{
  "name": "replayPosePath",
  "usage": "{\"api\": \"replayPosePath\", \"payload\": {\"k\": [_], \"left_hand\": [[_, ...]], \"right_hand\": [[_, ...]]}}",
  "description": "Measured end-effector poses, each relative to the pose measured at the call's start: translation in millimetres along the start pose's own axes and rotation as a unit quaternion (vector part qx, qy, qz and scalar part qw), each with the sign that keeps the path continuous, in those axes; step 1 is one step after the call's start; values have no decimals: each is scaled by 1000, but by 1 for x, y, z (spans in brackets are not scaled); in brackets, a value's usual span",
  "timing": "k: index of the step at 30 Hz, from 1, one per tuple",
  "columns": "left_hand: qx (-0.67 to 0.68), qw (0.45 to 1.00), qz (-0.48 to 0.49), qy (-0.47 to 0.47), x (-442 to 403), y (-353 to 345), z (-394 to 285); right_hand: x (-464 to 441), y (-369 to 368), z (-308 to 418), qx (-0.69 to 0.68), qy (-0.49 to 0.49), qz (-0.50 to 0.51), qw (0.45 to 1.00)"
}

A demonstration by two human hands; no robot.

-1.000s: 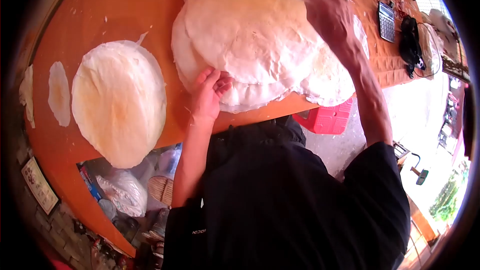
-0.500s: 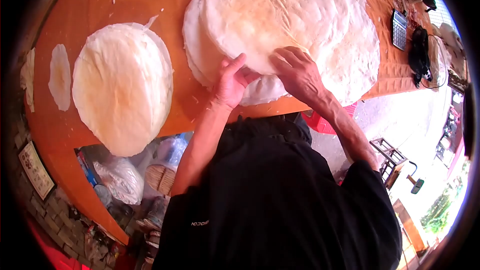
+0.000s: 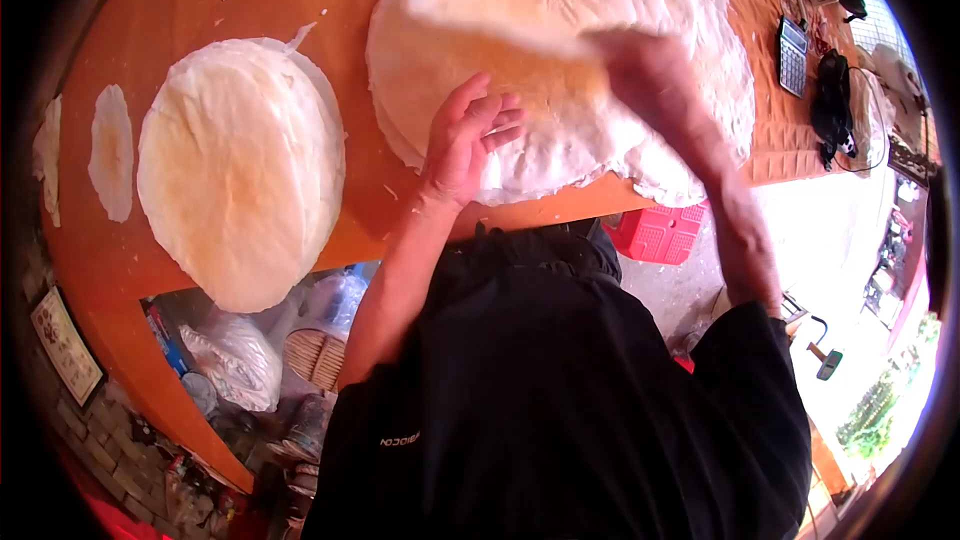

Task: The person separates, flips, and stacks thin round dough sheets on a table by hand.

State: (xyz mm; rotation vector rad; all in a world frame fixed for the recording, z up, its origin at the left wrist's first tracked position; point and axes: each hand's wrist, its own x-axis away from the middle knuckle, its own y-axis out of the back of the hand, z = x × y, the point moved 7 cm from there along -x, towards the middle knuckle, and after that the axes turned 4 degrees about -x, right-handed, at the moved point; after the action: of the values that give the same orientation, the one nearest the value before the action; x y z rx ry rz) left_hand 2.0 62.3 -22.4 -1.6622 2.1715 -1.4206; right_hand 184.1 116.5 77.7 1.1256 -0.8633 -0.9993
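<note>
A big pile of thin, pale round flatbreads [image 3: 680,110] lies across the middle of the orange table. My right hand [image 3: 645,70], smeared by motion, grips the near edge of the top flatbread [image 3: 500,32], which is raised and blurred. Its fingertips are hard to make out. My left hand [image 3: 472,135] hovers at the pile's near edge, palm turned inward, fingers apart and holding nothing. To the left sits a second, neater stack of flatbreads [image 3: 240,175], reaching over the table's front edge. Beside that lies a small oval piece [image 3: 112,153].
On the right side of the orange table [image 3: 210,0] are a calculator [image 3: 792,57] and a black bag-like item [image 3: 834,110]. Below the front edge stand a red plastic stool [image 3: 660,233] and a white plastic bag [image 3: 235,360]. A framed card [image 3: 66,345] is at far left.
My right hand has moved up and away, raising the top flatbread's near edge and baring the layer beneath. My left hand has let go, its fingers now apart.
</note>
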Motion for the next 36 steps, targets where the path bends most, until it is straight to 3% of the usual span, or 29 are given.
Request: {"api": "replayPosePath", "payload": {"k": [2, 7, 9, 10, 12, 14, 17, 20, 22, 28, 31, 36], "left_hand": [[-153, 984, -93, 14, 11, 20, -1], [-168, 979, -104, 39, 22, 37, 1], [-181, 967, -175, -35, 34, 42, -13], [-182, 966, -178, -35, 38, 48, -13], [-268, 920, -279, -71, 60, 72, -23], [-231, 923, -304, -52, 68, 80, -22], [-154, 938, -309, 32, 77, 84, -11], [-96, 951, -289, 44, 73, 83, -8], [-104, 953, -278, 68, 76, 86, -2], [-133, 961, -243, -10, 66, 83, -12], [-26, 986, -167, 13, 66, 65, -7], [59, 995, -64, 42, 52, 57, 5]], "right_hand": [[-2, 90, 6, 38, 9, -156, 987], [19, 124, 37, 37, 47, -202, 978], [15, 58, 23, -37, 18, -128, 991], [16, 27, 21, -65, 10, -86, 994], [25, -21, 19, -93, 19, -31, 995], [30, -34, 16, -92, 25, -34, 995], [29, 21, 44, -79, 31, -110, 990], [44, -11, 74, -157, 82, -91, 980], [49, -60, 78, -151, 55, -6, 987], [45, -47, 90, -167, 53, -56, 983], [52, -68, 98, -172, 69, -84, 979], [39, -61, 112, -172, 66, -35, 982]]}}
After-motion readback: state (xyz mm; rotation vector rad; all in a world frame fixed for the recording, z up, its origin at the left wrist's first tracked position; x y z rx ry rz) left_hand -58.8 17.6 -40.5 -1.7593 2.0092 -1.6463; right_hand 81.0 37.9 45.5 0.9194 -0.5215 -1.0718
